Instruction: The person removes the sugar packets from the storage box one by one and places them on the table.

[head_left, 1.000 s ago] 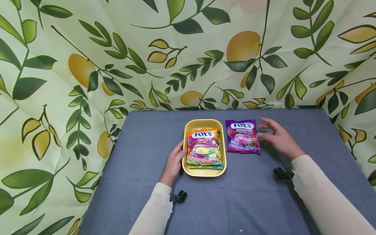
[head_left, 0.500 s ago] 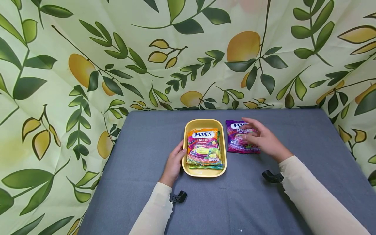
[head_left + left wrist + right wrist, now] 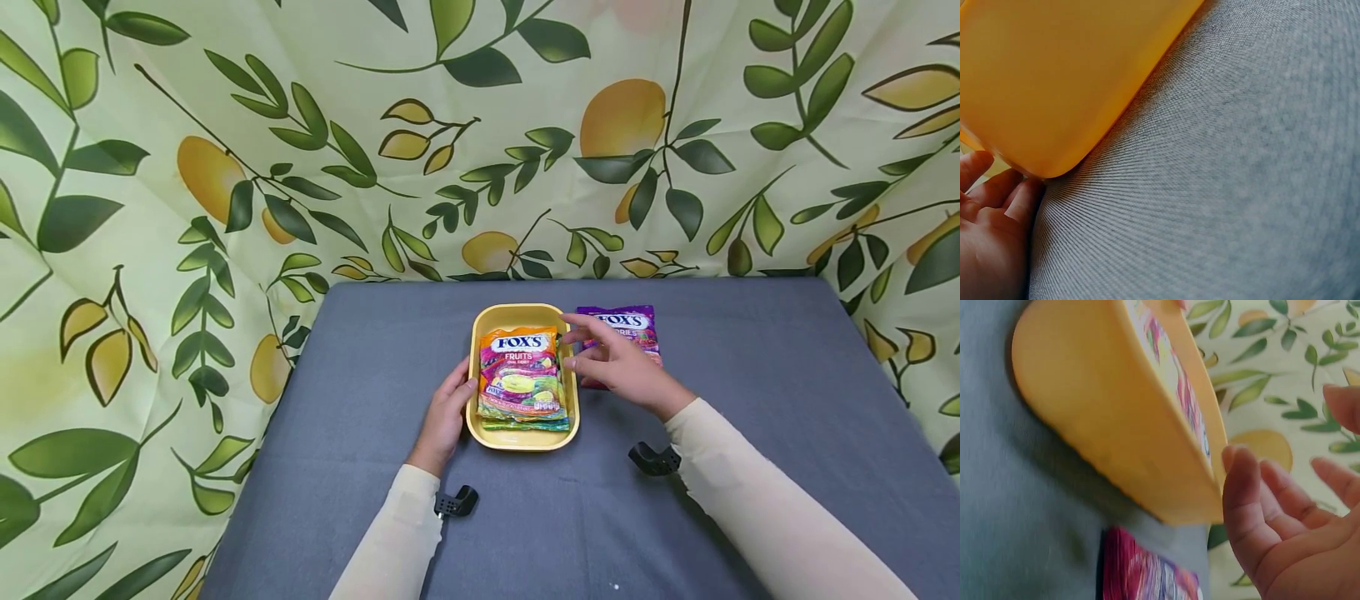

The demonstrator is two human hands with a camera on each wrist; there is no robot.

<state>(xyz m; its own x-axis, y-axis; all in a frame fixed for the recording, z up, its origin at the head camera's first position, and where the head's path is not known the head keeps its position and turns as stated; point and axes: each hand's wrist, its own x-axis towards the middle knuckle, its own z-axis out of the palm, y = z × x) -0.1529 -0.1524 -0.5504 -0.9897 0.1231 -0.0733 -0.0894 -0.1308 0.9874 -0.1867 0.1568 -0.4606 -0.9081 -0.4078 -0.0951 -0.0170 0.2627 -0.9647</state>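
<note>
A yellow plastic tray [image 3: 522, 441] stands on the table, holding an orange-and-pink bag of Fox's Fruits candy [image 3: 519, 375]. Green packaging [image 3: 525, 425] shows under that bag. Against the tray's left wall rests my left hand [image 3: 441, 421], fingers fairly straight; the left wrist view shows their tips by the tray's outer wall. My right hand [image 3: 618, 367], empty with fingers spread, hovers at the tray's right rim. Beneath it and to the right lies a purple bag of Fox's Berries candy [image 3: 637, 323], its lower part hidden by the hand.
Grey-blue cloth [image 3: 375, 358] covers the table. A curtain printed with leaves and fruit [image 3: 480, 125] hangs behind the table and along its sides. Black camera mounts [image 3: 456, 502] sit on both wrists.
My right hand has moved left, from the purple bag's right edge across it to the tray's right rim. The purple bag has shifted very little, if at all. My left hand stays put.
</note>
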